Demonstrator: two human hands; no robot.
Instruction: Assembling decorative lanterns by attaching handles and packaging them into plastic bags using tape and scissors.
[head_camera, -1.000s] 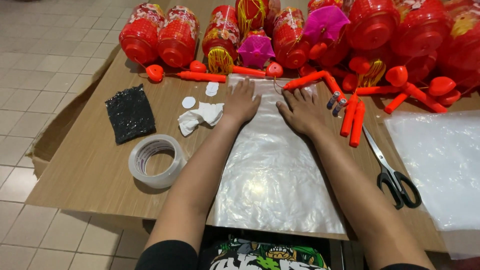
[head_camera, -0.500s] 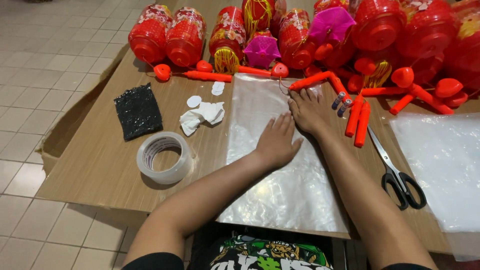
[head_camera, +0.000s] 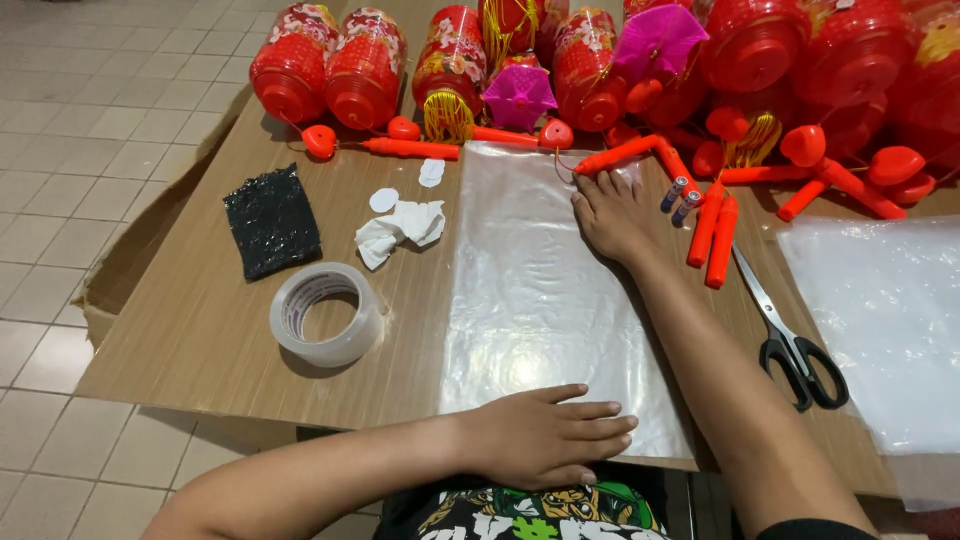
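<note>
We take the clear plastic sheet (head_camera: 540, 300) as our landmark; it lies flat on the brown tabletop (head_camera: 200, 340). Our left hand (head_camera: 545, 435) presses open and flat on its near edge, and our right hand (head_camera: 612, 215) lies open, fingers spread, on its far right corner, likely pinning it smooth; neither grasps anything. Left of the sheet sit a roll of clear tape (head_camera: 325, 315), crumpled white paper (head_camera: 400, 230) and a black mesh pad (head_camera: 270, 220). Beyond it stand red lanterns (head_camera: 330, 60) with floral bands. Right of it lie scissors (head_camera: 795, 340) and orange sticks (head_camera: 715, 235).
</note>
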